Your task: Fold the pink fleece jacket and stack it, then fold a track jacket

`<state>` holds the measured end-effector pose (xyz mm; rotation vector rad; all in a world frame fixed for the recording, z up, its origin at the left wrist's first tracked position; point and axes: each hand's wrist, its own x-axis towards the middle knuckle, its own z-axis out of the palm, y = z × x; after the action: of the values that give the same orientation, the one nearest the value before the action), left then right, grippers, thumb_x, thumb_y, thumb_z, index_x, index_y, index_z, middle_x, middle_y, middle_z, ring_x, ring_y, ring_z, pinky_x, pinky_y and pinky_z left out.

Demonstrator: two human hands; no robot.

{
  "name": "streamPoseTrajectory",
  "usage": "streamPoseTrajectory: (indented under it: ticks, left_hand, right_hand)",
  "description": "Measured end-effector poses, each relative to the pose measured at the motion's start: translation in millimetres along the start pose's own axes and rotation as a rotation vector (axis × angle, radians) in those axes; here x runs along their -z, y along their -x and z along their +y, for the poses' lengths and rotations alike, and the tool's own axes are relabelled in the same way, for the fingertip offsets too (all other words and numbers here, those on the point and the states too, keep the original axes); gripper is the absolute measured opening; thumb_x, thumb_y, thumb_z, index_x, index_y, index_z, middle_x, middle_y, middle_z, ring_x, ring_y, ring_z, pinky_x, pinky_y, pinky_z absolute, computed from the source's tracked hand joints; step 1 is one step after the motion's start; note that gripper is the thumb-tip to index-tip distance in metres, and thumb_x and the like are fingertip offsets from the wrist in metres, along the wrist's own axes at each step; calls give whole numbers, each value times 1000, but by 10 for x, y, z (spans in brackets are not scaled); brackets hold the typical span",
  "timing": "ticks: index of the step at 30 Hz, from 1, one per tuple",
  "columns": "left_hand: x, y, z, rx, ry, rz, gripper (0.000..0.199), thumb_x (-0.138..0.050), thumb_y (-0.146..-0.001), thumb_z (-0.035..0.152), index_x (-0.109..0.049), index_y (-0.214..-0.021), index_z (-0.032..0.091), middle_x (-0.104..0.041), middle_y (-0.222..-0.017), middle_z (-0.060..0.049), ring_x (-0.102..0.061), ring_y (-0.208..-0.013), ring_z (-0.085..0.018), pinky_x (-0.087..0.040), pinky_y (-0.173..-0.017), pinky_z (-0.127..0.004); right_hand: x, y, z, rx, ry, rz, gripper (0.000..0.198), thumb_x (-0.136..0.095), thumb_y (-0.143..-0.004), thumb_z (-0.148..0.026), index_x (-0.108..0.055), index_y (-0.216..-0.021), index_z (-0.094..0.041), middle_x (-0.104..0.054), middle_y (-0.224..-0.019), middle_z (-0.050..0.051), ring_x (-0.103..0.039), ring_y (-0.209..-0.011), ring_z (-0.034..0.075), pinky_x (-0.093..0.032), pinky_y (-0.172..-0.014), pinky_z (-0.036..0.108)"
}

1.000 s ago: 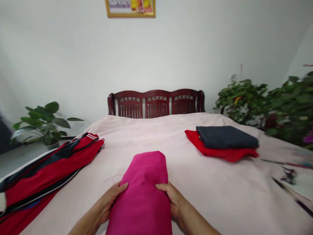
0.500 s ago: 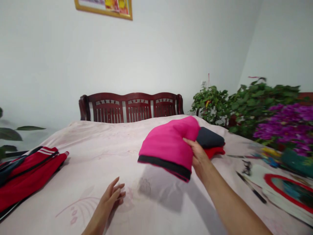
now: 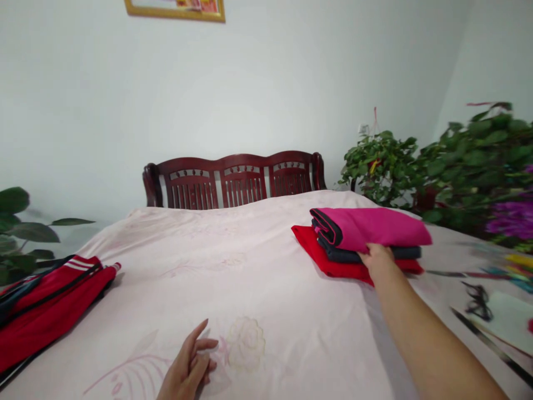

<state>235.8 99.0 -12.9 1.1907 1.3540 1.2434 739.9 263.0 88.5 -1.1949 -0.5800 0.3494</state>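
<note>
A folded pink garment with black trim (image 3: 378,226) lies on top of a folded dark blue garment (image 3: 343,254) and a red one (image 3: 312,247), stacked at the right. My right hand (image 3: 377,258) grips the near edge of the pink garment; its thumb and fingertips are partly hidden in the cloth. My left hand (image 3: 194,358) rests low over the pale floral sheet (image 3: 250,289), fingers loosely apart and holding nothing. Far from both hands, at the left edge, a red garment with white stripes (image 3: 62,300) lies spread out.
Beyond the sheet stands a dark wooden bench (image 3: 237,178). Leafy plants (image 3: 378,166) fill the right side, and another plant (image 3: 29,228) is at the left. Glasses (image 3: 477,300) and a long dark strip (image 3: 491,341) lie at the right near my forearm.
My right hand has carried the pink garment right and away from me, onto the dark blue and red stack. My left hand stays nearly in place. The view has turned slightly.
</note>
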Motion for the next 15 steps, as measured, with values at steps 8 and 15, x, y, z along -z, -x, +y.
streamPoseTrajectory:
  ticks: [8, 15]
  left_hand:
    - [10, -18, 32, -14, -8, -29, 77, -71, -74, 57, -49, -139, 21, -70, -104, -8, -66, -71, -18, -51, -62, -30]
    - [-37, 3, 9, -56, -14, -51, 64, -63, -83, 44, -47, -140, 20, -68, -106, -7, -64, -70, -15, -48, -61, -28]
  right_hand:
    - [94, -38, 14, -163, 155, 173, 54, -51, -77, -22, -48, -131, -26, -63, -121, 14, -68, -97, 31, -60, -69, 51]
    - [-48, 469, -326, 475, 637, 7, 60, -42, -93, -33, -38, -150, -16, -32, -159, 19, -27, -147, 34, -22, -120, 54]
